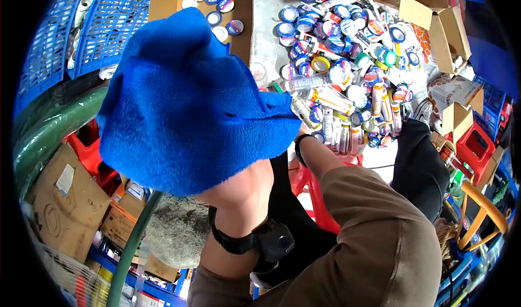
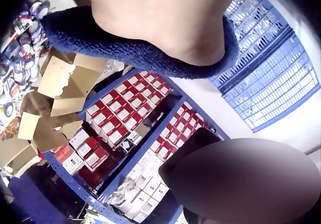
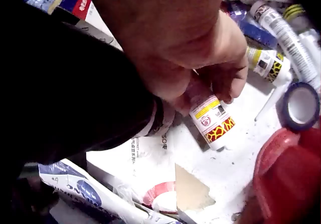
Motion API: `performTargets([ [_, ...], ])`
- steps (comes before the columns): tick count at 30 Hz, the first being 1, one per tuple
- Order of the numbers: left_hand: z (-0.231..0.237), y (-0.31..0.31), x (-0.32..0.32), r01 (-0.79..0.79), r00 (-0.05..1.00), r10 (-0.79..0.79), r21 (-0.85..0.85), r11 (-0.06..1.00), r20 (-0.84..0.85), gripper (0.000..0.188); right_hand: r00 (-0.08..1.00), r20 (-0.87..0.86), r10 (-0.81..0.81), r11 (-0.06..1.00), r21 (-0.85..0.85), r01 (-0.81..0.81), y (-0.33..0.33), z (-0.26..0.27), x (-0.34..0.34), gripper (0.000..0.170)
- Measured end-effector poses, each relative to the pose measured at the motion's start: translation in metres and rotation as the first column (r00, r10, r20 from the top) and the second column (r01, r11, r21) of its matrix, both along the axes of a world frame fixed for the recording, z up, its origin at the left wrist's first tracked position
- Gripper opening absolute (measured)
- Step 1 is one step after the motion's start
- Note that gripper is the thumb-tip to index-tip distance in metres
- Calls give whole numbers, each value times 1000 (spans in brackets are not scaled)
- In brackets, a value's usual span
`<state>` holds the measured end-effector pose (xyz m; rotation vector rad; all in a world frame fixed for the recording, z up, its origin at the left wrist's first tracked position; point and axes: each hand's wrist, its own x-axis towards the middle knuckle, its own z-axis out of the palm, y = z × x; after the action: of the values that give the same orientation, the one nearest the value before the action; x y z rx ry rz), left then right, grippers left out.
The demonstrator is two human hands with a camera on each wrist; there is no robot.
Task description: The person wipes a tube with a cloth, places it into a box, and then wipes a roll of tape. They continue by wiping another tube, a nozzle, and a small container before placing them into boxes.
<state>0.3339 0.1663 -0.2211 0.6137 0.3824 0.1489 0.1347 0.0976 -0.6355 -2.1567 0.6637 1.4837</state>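
A blue towel (image 1: 184,101) covers my left hand (image 1: 244,185), with only the back of the hand and the wrist showing below its edge. In the left wrist view the towel's edge (image 2: 135,53) curves round the hand, and the fingers are hidden, so I cannot tell how they lie. Low over the floor, my right hand (image 3: 210,53) grips a small bottle (image 3: 213,121) by one end. Its label is white and yellow with a red-and-yellow giraffe-like pattern. In the head view the towel hides most of the right hand. A blue tape roll (image 3: 301,106) lies nearby.
Tape rolls and tubes form a large pile (image 1: 347,63) on the floor ahead. A cardboard box (image 1: 247,14) with several tape rolls stands behind the towel. Blue crates (image 1: 116,27) are at the left, a red stool (image 1: 320,198) below, opened cartons (image 1: 450,38) at the right.
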Motion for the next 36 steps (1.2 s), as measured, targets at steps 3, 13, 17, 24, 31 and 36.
performTargets([
  [3, -12, -16, -4, -100, 994, 68, 437, 894, 88, 56, 987, 150, 61, 990, 120, -79, -13, -5, 4, 40],
  [13, -41, 2, 0, -24, 986, -53, 445, 895, 159, 42, 973, 188, -135, 867, 497, 25, -166, 196, 49, 48],
  [17, 8, -29, -14, 201, 944, -297, 465, 862, 143, 39, 716, 113, -689, 558, 713, 425, -231, 315, 46, 47],
  [24, -27, -124, -73, 314, 661, -641, 632, 709, 391, 31, 526, -6, -851, 165, 946, 279, -223, 456, 24, 48],
  [31, -4, -113, -67, 659, 687, -727, 414, 628, 9, 19, 598, 723, -347, 882, 468, -55, -184, 502, -19, 31],
  [36, -6, -131, -79, 682, 726, -663, -66, 728, 180, 23, 348, 920, -181, 982, 188, 13, -184, 513, -25, 29],
])
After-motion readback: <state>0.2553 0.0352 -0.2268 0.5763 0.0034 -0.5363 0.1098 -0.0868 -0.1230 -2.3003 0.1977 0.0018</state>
